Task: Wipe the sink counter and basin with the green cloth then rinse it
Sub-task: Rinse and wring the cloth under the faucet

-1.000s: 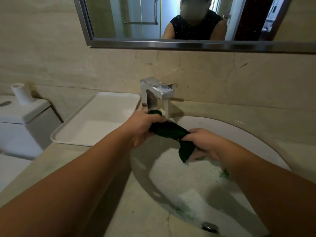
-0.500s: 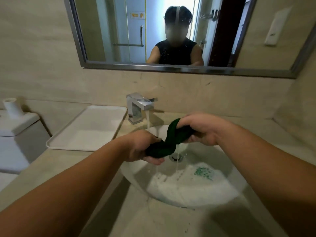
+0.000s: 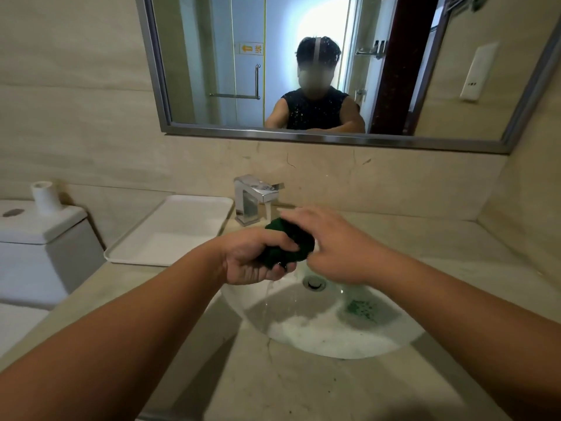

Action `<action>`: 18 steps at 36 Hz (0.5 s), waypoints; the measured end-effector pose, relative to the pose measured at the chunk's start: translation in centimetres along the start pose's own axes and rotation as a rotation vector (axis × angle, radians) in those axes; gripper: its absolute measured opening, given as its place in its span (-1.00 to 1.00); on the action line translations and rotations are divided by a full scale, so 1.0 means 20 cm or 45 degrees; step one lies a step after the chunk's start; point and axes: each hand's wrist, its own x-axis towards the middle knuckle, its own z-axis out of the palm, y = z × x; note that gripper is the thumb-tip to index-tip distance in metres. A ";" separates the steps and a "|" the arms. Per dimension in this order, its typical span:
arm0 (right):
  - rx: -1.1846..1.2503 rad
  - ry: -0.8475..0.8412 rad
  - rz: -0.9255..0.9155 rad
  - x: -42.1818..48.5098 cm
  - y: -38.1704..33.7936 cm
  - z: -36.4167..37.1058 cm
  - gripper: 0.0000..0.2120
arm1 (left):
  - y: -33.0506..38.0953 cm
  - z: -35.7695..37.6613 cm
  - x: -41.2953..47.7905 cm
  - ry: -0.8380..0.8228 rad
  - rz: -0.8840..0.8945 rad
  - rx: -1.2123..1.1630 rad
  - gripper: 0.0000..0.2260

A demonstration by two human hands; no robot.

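The green cloth [image 3: 290, 241] is balled up, dark and wet, above the white basin [image 3: 328, 335]. My left hand [image 3: 258, 258] grips the cloth from below and the left, and water drips from it into the basin. My right hand [image 3: 337, 247] is beside the cloth on its right, fingers stretched toward the faucet [image 3: 256, 197], not gripping anything. Water runs from the faucet spout onto the cloth. Green flecks [image 3: 361, 308] lie on the basin's right side, near the drain [image 3: 314, 282].
A white tray [image 3: 170, 232] lies on the beige counter [image 3: 303, 384] left of the faucet. A toilet tank [image 3: 39, 235] with a paper roll [image 3: 45, 196] stands at far left. A mirror [image 3: 334, 71] hangs above, and a side wall closes the right.
The twisted cloth is now bunched in my left hand alone. My right hand has let go of it and opened. The camera has tilted up, showing more mirror.
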 end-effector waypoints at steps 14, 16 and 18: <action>-0.738 0.063 -0.068 0.00 0.03 0.19 -0.67 | 0.07 0.10 0.05 -0.285 -0.460 0.991 -0.87; -0.743 -0.037 0.033 0.01 0.01 0.18 -0.72 | 0.05 0.12 0.07 -0.220 -0.457 1.081 -0.80; -0.754 -0.130 0.127 0.03 -0.01 0.18 -0.76 | 0.02 0.13 0.09 -0.118 -0.453 1.238 -0.75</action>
